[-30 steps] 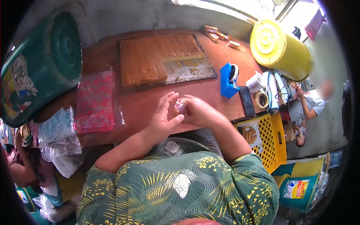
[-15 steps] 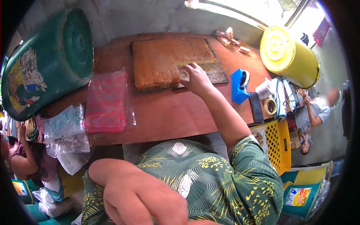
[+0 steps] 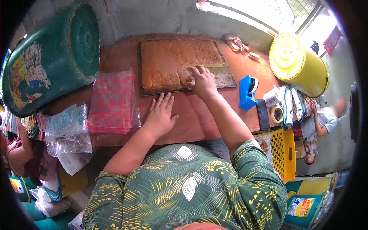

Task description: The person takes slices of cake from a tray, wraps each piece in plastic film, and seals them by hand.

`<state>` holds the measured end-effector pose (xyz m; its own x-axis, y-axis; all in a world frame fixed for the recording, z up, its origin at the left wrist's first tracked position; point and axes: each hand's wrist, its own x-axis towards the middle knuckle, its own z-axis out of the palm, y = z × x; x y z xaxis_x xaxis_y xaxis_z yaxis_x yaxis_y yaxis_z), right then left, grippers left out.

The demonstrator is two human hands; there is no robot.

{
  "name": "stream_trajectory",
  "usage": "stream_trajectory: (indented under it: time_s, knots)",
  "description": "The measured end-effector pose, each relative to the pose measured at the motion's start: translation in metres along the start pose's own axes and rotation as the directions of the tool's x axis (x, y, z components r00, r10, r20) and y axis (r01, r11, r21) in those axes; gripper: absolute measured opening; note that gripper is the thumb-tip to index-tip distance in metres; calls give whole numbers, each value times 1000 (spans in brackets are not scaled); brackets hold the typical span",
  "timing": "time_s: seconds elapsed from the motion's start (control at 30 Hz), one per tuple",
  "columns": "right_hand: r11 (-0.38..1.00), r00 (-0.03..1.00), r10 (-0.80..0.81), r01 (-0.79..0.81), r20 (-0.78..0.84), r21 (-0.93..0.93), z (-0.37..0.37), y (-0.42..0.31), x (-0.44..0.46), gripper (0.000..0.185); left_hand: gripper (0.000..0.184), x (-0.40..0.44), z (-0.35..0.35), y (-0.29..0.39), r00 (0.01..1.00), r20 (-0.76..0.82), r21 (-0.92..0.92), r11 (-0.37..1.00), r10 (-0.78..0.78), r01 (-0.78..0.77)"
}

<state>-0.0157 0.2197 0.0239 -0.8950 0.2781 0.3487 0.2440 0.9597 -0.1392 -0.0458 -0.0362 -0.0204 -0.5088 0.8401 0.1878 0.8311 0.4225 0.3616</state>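
Note:
A flat brown sheet cake (image 3: 165, 63), scored into strips, lies on a dark baking tray (image 3: 226, 81); the tray's front right part is bare metal with crumbs. At the cake's cut edge, my right hand (image 3: 203, 81) has its fingers and thumb closed round a pale piece of cake (image 3: 189, 76), partly hidden by the fingers. My left hand (image 3: 160, 115) lies flat on the brown table (image 3: 191, 119), fingers spread, just in front of the tray. To its left is a stack of red-patterned plastic wrappers (image 3: 111, 101).
Clear plastic bags (image 3: 69, 130) hang over the table's left edge beside a green barrel (image 3: 50, 61). At right are a blue tape dispenser (image 3: 246, 94), a tape roll (image 3: 276, 114), a yellow bucket (image 3: 303, 65) and a yellow crate (image 3: 283, 153). Small wrapped pieces (image 3: 235, 44) lie at the back. Other people are at both sides.
My left hand has moved from in front of my chest forward onto the table. The fingers of my right hand have closed at the cake's cut edge.

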Motion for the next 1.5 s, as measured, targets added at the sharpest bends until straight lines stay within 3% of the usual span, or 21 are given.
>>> stream_trajectory:
  time_s: [0.1, 0.2, 0.27, 0.37, 0.47, 0.5, 0.6, 0.7, 0.8, 0.93, 1.03, 1.07, 1.13, 1.17, 1.2, 1.27, 1.3, 1.37, 1.47, 1.5]
  knots:
    - [996, 997, 75, -74, -19, 48, -5, 4, -3, 69, 81, 1, -2, 4, 998, -48, -32, 999, -27, 26]
    - [990, 987, 93, -105, 130, 91, -2, 0, 3, 67, 80, 2, -3, 7, 996, -72, -25, 999, -46, 44]
    - [993, 990, 88, -95, 109, 66, 1, -11, 8, 65, 80, 3, -5, 8, 998, -49, 12, 999, -48, 49]
    - [988, 983, 102, -117, 156, 95, 10, -3, 20, 62, 70, 4, -13, -1, 999, -28, -137, 990, -27, 23]
    - [952, 974, 192, -215, 124, 219, 10, 12, 24, 56, 59, -12, -47, -32, 946, -316, -182, 974, 71, -135]
    - [929, 966, 236, -256, 104, 268, 9, 18, 21, 53, 55, -21, -67, -41, 936, -352, -120, 992, 1, -47]
    - [699, 950, 302, -278, 81, 659, -7, 40, -9, 48, 43, -54, -98, -100, 906, -403, 85, 980, -129, 178]
    - [291, 947, 318, -154, 56, 944, -5, 59, -51, 49, 32, -77, -106, -119, 894, -216, -119, 920, -392, 374]
    - [46, 960, 278, -30, 16, 999, -3, 66, -97, 52, 28, -83, -90, -148, 871, -195, -334, 866, -451, 373]
    - [-35, 965, 180, -190, 193, 981, -24, 11, -137, 58, 24, -83, -92, -148, 908, -242, -230, 929, -343, 290]
    - [-173, 938, -108, -344, 329, 923, -20, -15, -151, 60, 20, -84, -88, -158, 915, -269, -208, 946, -300, 249]
    - [-148, 936, -108, -347, 334, 926, -13, -15, -154, 59, 16, -86, -88, -167, 917, -244, -245, 935, -314, 255]
    - [-54, 967, 77, -240, 244, 969, -12, 2, -149, 57, 12, -87, -93, -172, 920, -193, -313, 910, -342, 273]
    - [-14, 972, 175, -158, 158, 987, -7, 24, -144, 52, 19, -88, -100, -171, 932, -127, -316, 904, -340, 287]
    - [98, 942, 324, -129, 91, 987, -8, 45, -138, 49, 21, -89, -100, -179, 911, -119, -363, 871, -395, 331]
    - [127, 858, 513, -87, 9, 988, -24, 81, -130, 49, 27, -85, -100, -204, 863, -99, -454, 794, -496, 404]
    - [66, 866, 499, 5, -37, 998, -23, 101, -132, 51, 28, -75, -106, -192, 862, -191, -576, 765, -469, 288]
    - [-33, 857, 515, 28, -7, 999, -40, 108, -135, 55, 31, -46, -112, -121, 823, -362, -754, 657, -437, 17]
    - [-154, 853, 518, 21, 62, 988, -59, 88, -142, 56, 27, -9, -86, -4, 901, -220, -702, 702, -373, 119]
    - [-183, 858, 507, 17, 79, 983, -60, 81, -144, 56, 22, 0, -54, 6, 952, -238, -685, 728, -194, -23]
